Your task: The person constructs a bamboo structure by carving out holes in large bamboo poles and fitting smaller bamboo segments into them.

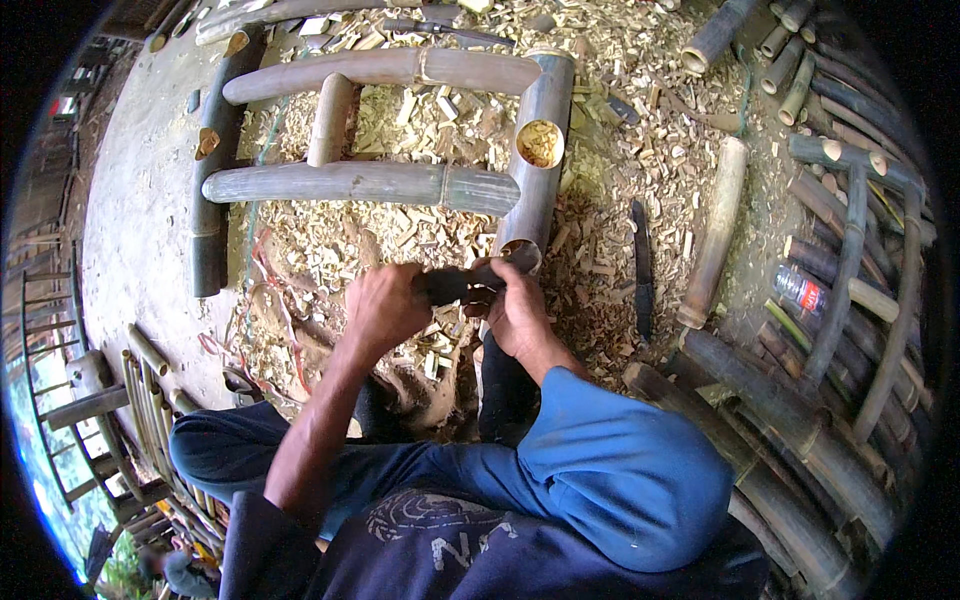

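Note:
My left hand (385, 308) is closed at one end of a short, dark tool (447, 286), possibly a knife; its exact kind does not show. My right hand (518, 318) closes round the other end, thumb along its top. This end meets a round cut hole (522, 256) in the near end of a thick bamboo post (548, 195). The post belongs to a bamboo frame lying in front of me, with two curved rails (365, 186) and a short crosspiece (331, 120) joining it to a darker post (212, 215) at the left. A second hole (540, 144) holds pale shavings.
Wood chips (410, 235) cover the ground. A dark, flat blade-like tool (642, 272) and a loose bamboo length (715, 232) lie to the right. Beyond are stacked bamboo poles (790, 400), another bamboo frame (850, 250) and a plastic bottle (800, 288). More poles (145, 410) stand left.

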A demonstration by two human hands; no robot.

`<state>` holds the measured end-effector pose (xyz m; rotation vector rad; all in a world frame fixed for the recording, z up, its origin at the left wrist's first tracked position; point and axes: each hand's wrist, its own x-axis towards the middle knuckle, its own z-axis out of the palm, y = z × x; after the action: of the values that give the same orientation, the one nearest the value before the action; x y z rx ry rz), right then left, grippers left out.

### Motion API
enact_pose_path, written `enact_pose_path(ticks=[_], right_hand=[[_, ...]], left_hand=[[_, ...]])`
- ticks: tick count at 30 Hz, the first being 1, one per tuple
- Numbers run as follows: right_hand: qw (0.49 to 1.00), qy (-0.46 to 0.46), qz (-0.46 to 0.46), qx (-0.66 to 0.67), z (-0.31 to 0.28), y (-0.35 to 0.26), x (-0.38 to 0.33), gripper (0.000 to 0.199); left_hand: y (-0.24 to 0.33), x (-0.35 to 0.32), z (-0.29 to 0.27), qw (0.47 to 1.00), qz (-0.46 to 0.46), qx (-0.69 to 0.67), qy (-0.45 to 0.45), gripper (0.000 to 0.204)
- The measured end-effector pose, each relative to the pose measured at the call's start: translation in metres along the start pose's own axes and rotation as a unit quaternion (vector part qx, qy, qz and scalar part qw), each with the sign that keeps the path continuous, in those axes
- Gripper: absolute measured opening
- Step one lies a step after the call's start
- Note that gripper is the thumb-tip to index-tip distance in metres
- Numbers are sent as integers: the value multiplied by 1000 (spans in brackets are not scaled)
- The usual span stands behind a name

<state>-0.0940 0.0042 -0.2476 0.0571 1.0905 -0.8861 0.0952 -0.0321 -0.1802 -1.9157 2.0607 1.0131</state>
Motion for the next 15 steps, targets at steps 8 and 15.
enact_pose_path(ticks=[8, 15], right_hand=[[995, -48, 18, 88, -5, -11, 10, 22], [991, -65, 52, 103, -9, -13, -3, 25]], left_hand=[[22, 23, -45, 988, 61, 139, 27, 11], [28, 3, -23, 989, 63, 126, 50, 13]])
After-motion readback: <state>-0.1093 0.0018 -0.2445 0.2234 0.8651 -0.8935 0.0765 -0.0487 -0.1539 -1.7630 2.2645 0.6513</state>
